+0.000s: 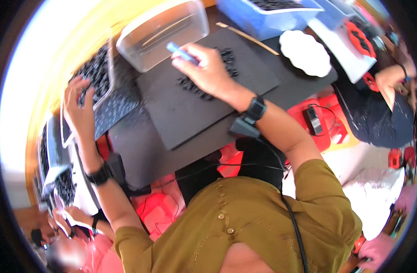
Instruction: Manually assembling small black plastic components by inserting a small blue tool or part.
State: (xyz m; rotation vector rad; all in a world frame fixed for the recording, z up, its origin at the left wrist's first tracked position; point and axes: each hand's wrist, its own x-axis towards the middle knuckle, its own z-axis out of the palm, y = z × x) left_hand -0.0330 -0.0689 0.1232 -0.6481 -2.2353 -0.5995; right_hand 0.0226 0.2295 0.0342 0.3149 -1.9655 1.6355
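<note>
My right hand (pixel 203 66) is closed around a short light-blue stick-like tool (pixel 183 53), its kind not plain from here. It hovers over a dark flat board (pixel 167 109), where a heap of small black pieces (pixel 228 61) lies partly hidden beneath the hand. My left hand (pixel 80 111) is at the near edge of a see-through bin (pixel 111 68) full of small black pieces (pixel 97 70). Its fingers are apart, with the fingertips close to the pieces; no held piece can be seen.
Behind the board stands a see-through tub (pixel 172 36). A thin wooden stick (pixel 249 38) lies by a blue bin (pixel 272 22) and a white scalloped plate (pixel 305 53). Red stools (pixel 158 211) show below the table. Other people work at left and right.
</note>
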